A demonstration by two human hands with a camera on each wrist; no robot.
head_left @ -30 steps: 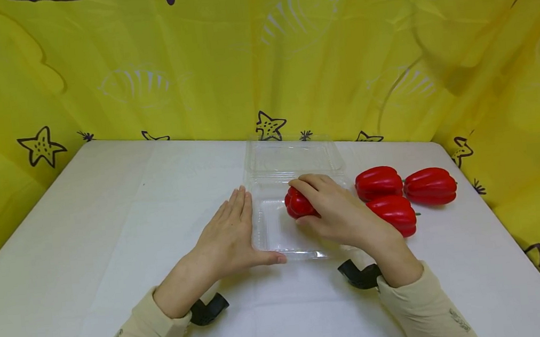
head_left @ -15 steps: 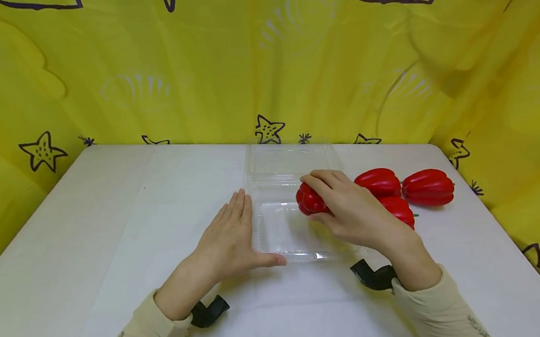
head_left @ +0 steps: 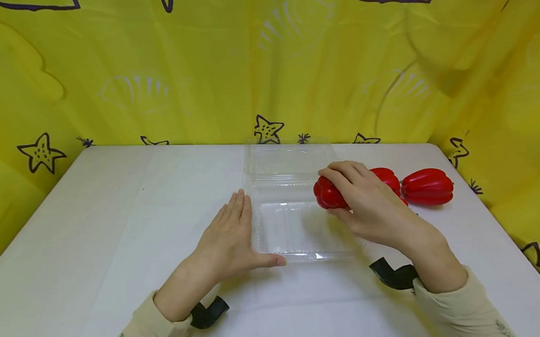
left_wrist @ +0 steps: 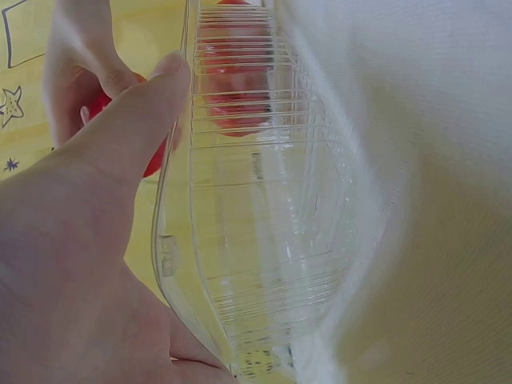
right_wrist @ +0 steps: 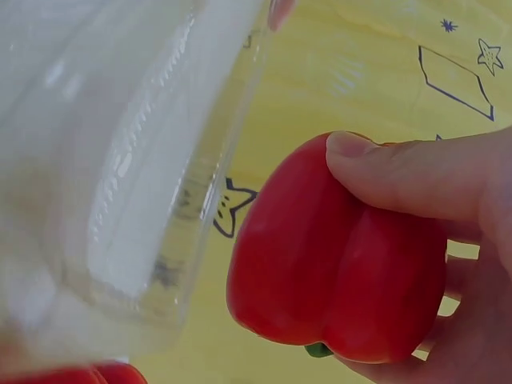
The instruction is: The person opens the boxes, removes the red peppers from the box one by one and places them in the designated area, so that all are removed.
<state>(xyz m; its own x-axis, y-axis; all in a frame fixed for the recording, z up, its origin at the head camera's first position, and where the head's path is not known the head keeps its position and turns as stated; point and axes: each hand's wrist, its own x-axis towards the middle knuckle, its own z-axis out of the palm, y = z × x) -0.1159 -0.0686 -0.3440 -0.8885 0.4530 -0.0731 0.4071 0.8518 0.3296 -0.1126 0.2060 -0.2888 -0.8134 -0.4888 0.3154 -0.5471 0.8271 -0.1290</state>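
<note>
A clear plastic clamshell container (head_left: 275, 232) lies on the table with its lid (head_left: 291, 161) folded back. My left hand (head_left: 228, 239) lies along its left side, fingers straight together, the thumb stretched along the near rim. In the left wrist view that thumb touches the container's rim (left_wrist: 164, 256). My right hand (head_left: 376, 202) grips a red bell pepper (head_left: 330, 192) with a green stem, between thumb and fingers, over the container's right side. The right wrist view shows this pepper (right_wrist: 336, 264) apart from the container wall.
More red bell peppers lie right of the container. One (head_left: 428, 187) shows whole; another (head_left: 386, 177) is partly behind my right hand. A black curved piece sits at each wrist. A yellow patterned curtain (head_left: 193, 63) borders the white table (head_left: 110, 214).
My right hand has moved right with the bell pepper, from over the container's middle to its right side. The left hand has stayed in place.
</note>
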